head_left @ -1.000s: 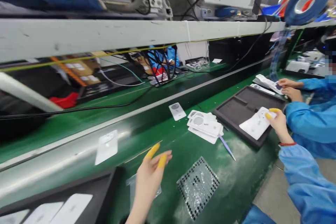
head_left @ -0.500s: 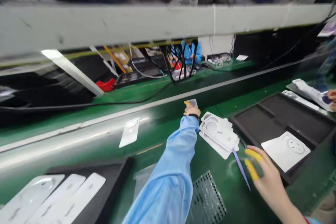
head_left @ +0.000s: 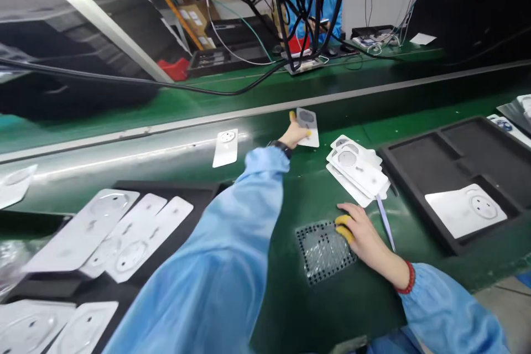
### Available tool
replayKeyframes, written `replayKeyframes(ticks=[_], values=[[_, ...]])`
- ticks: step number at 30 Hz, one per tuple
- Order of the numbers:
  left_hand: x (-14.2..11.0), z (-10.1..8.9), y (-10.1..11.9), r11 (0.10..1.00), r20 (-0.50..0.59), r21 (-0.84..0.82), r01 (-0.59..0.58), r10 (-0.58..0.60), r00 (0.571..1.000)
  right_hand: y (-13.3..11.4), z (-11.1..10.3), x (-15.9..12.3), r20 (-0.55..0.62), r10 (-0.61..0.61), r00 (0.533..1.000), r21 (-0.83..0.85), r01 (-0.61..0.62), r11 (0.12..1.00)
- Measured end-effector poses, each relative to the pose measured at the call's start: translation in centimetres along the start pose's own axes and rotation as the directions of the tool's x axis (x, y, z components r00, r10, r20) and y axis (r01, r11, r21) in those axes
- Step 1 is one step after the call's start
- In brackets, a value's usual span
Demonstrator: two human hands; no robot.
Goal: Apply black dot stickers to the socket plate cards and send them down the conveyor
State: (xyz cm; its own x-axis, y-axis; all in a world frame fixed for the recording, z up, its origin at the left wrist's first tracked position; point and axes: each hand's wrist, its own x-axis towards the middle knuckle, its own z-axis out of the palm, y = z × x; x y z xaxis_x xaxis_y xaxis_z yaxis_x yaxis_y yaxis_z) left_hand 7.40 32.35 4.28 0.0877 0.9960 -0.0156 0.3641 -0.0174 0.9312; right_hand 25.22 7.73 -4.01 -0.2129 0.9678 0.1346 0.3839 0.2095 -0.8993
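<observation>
My left hand (head_left: 295, 133) reaches far out over the green belt (head_left: 265, 99) and pinches a small white card with a grey round part (head_left: 307, 126), its lower end near the belt. Yellow finger cots cover its fingertips. My right hand (head_left: 360, 235) rests on the near bench with fingers curled, its yellow-capped fingertips touching the edge of a clear sheet dotted with small black parts (head_left: 323, 250). A stack of white cards (head_left: 359, 174) lies just beyond it, and a thin purple tool (head_left: 385, 223) lies beside my right hand.
A black foam tray (head_left: 415, 171) at right holds one white card (head_left: 467, 210). Another black tray (head_left: 166, 191) at left holds several white cards. A single card (head_left: 226, 147) lies on the belt. Cables (head_left: 290, 16) hang at the back, where a person in blue (head_left: 319, 5) sits.
My view tilted down. My left arm stretched out to the belt and took hold of the card. My right hand left the right tray and came down onto the dotted sheet.
</observation>
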Motion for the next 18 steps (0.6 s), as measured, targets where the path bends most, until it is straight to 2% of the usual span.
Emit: replayKeyframes(ticks=[2, 5, 7, 10, 12, 15, 16, 18], values=[[-4.5, -2.5, -1.2, 0.995, -0.029, -0.092, 0.039, -0.042, 0.999, -0.4, -0.5, 0.2, 0.010, 0.044, 0.999, 0.077, -0.044, 0.996], [-13.4, -5.4, -3.5, 0.969, -0.054, -0.221, 0.116, -0.130, 0.990, -1.4, -1.0, 0.5, 0.051, 0.098, 0.994, 0.215, -0.107, 0.971], [-19.3, -6.0, -5.0, 0.928, -0.007, -0.312, 0.206, -0.219, 0.976, -2.1, -0.8, 0.8, 0.081, 0.110, 0.991, 0.279, -0.129, 0.952], [-26.0, -4.8, -6.2, 0.858, 0.129, -0.410, 0.308, -0.280, 0.951, -2.8, 0.4, 0.8, 0.099, 0.120, 0.988, 0.307, -0.145, 0.941], [-28.4, -3.3, -6.6, 0.826, 0.197, -0.437, 0.356, -0.299, 0.934, -2.8, 1.5, 0.5, 0.093, 0.125, 0.988, 0.287, -0.146, 0.947], [-29.9, -1.6, -6.8, 0.785, 0.220, -0.470, 0.403, -0.337, 0.915, -3.0, 2.7, -0.3, 0.034, 0.121, 0.992, 0.217, -0.125, 0.968], [-30.1, -1.3, -6.9, 0.774, 0.217, -0.482, 0.410, -0.348, 0.912, -3.3, 2.9, -0.6, -0.010, 0.082, 0.997, 0.159, -0.080, 0.984], [-30.1, -1.0, -7.1, 0.758, 0.212, -0.502, 0.416, -0.359, 0.909, -4.2, 3.3, -1.1, -0.060, -0.097, 0.993, -0.012, 0.097, 0.995]])
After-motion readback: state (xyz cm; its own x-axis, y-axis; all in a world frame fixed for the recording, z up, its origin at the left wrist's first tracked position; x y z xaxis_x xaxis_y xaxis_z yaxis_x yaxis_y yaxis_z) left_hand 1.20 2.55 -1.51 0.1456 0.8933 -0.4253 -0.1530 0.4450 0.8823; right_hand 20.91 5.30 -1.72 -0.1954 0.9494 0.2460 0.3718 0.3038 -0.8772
